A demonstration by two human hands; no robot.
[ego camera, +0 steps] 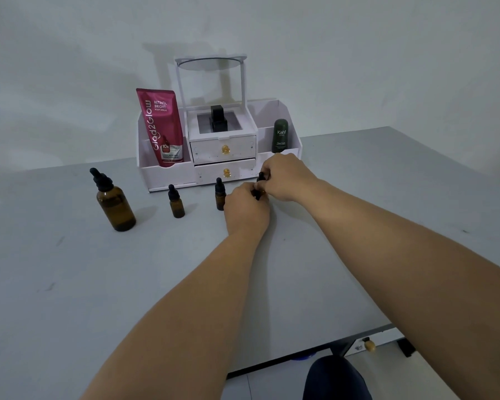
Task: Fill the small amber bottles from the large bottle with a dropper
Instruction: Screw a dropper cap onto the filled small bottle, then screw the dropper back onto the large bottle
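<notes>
Grey table (70, 284) fills most of the frame, pale wall behind. White organiser (168, 171) with two drawers stands at upper centre against the wall; red tube (160, 125) upright in its left bay, dark green bottle (280, 135) in its right bay, a small black item on top, too dim to name.

Large amber bottle (116, 204), left of centre, upright, black dropper cap on. Well apart from both hands; untouched at present.

Small amber bottle (176, 204) to its right, upright, capped. Second small bottle (220, 196) further right, upright, capped, its right side partly hidden by the left hand.

Both forearms run in from the lower edge and meet at centre, just in front of the lower drawer.

Left hand (246, 209): fingers curled shut low around something; the body of what it holds is hidden, but its place in the row suggests a third small bottle.

Right hand (286, 177): fingers pinched closed higher up on a black dropper cap (261, 177), only the tip and a sliver of which show between the hands.

Key relation: the held piece stands roughly upright, long axis vertical, left hand below steadying, right hand above on the cap. Likely step: unscrewing that cap. Cannot tell whether it is already loose.

Next need, as judged: the large bottle lies far to the left, nearer the left hand, across the two standing small bottles. Risk of toppling them on the reach.
</notes>
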